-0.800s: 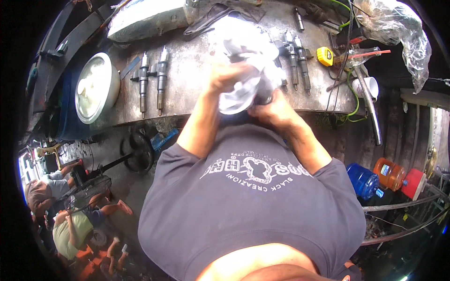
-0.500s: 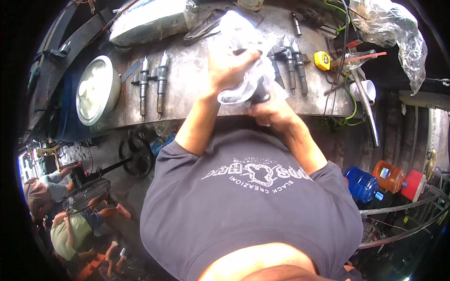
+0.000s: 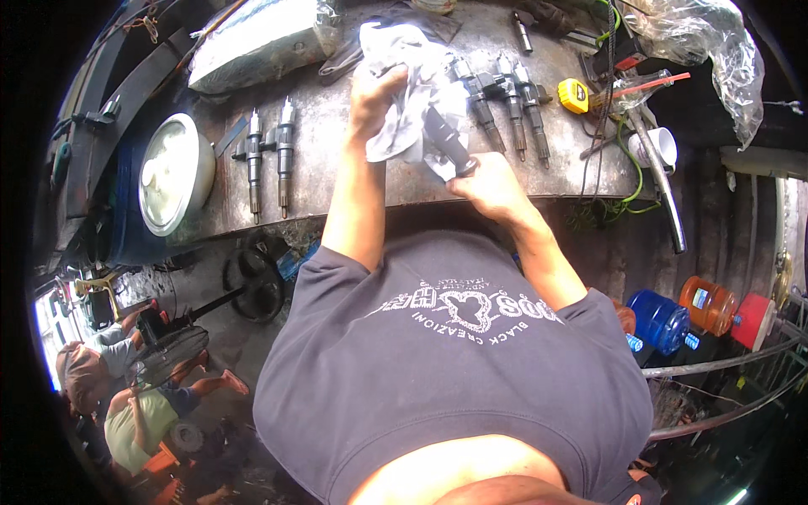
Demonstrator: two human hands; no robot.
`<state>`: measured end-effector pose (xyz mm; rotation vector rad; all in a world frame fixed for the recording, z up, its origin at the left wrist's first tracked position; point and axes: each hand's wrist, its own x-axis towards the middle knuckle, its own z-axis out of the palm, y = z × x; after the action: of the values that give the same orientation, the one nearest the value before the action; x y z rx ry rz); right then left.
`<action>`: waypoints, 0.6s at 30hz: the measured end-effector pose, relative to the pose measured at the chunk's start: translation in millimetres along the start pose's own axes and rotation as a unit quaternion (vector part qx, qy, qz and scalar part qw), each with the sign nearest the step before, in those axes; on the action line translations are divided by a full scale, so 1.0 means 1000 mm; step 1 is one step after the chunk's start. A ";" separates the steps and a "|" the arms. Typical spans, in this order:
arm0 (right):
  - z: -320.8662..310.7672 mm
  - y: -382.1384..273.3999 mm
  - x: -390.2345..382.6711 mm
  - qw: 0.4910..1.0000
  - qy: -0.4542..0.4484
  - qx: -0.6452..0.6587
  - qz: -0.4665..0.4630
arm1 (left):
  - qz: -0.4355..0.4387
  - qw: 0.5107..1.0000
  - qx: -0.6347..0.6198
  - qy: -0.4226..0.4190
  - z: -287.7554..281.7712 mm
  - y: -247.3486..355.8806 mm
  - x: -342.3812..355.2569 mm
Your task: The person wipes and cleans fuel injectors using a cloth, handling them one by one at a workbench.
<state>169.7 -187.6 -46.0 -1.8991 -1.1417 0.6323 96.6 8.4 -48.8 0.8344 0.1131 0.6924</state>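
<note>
Plainly, with the left hand (image 3: pixel 374 88) bunched closed around the crumpled white cloth (image 3: pixel 412 84) and the right hand (image 3: pixel 488 181) gripping the dark metal injector (image 3: pixel 446 139) above the grey steel tabletop's (image 3: pixel 337 181) front edge, greasy fingers could let it slip and fall to the floor.

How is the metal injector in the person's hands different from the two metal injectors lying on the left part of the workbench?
The grey metal injector in the hands is lifted off the grey metal workbench and tilted; the two silver metal injectors on the left lie flat, side by side. The held one is partly wrapped in a white cloth gripped by the left hand, with the right hand at its lower end; the pair lies bare and untouched. All are long, slim metal parts.
</note>
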 end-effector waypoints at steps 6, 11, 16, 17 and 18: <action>-0.006 -0.013 -0.016 0.828 -0.215 0.432 0.287 | -0.007 0.996 -0.088 -0.015 0.009 0.009 -0.015; 0.006 0.001 -0.012 0.961 -0.105 0.179 0.184 | 0.204 0.902 0.370 0.093 0.024 0.007 -0.003; -0.007 0.002 -0.013 0.992 -0.021 0.077 0.093 | 0.270 0.884 0.366 0.107 -0.024 0.009 -0.005; -0.015 0.001 -0.018 0.967 -0.056 0.175 0.174 | 0.329 0.913 0.236 0.044 -0.022 0.020 0.001; -0.019 -0.002 -0.022 0.924 -0.091 0.273 0.251 | 0.374 0.921 0.106 -0.033 -0.018 0.033 0.007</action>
<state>172.8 -213.8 -33.6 -1.6500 -0.4834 1.2856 78.3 39.6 -36.6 1.1183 -0.2118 1.3879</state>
